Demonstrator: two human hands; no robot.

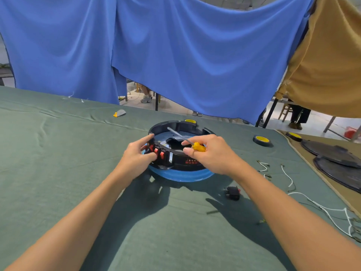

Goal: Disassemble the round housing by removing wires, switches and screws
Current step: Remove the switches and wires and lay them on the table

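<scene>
Green cloth is covering the desk point(68, 173), and the round housing point(181, 174), black on a blue base, is sitting on it between the person's two hands. The left hand point(136, 155) is gripping the housing's near-left rim, its fingers closing around the red switches point(157, 151) there. The right hand point(210, 153) is resting over the near-right rim, clasping a yellow-handled screwdriver point(198, 146) whose shaft is angling up and away over the housing's open middle. A loose black switch point(232, 192) is lying on the cloth just below the right wrist. White wires point(289, 178) are trailing further out to that hand's right.
</scene>
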